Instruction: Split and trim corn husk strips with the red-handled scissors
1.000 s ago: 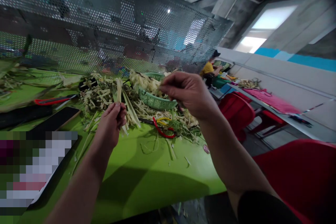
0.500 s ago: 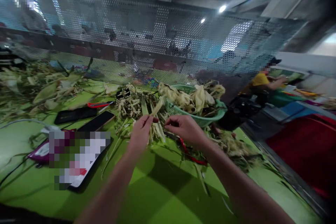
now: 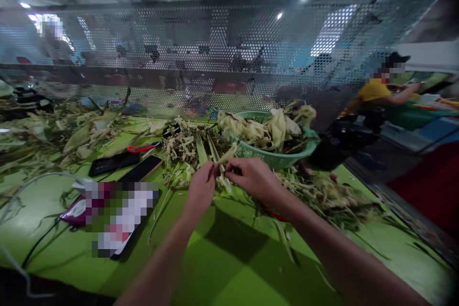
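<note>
In the head view, my left hand (image 3: 201,185) is closed, its thumb and fingers pinching a pale strip of dried corn husk (image 3: 227,154) that points up and to the right. Close beside it, my right hand (image 3: 254,176) has its fingers curled in a pinch; whether anything thin is between them is hidden. Behind both hands lies a heap of short husk pieces (image 3: 181,150). A green basket (image 3: 287,158) filled with dried husks stands just beyond my right hand. Under my right forearm a red handle (image 3: 275,213) shows in part.
On the left lie a dark phone (image 3: 143,170), a black flat case (image 3: 113,164), a red-handled cutter (image 3: 143,147) and a purple packet (image 3: 77,210) among cables. Husks are heaped at far left. A perforated metal screen (image 3: 179,67) stands behind. A person in yellow (image 3: 375,92) works at right.
My head view has tilted and shifted, so the table sits differently. The husk strip in my left hand now leans further right, and my hands are closer together.
</note>
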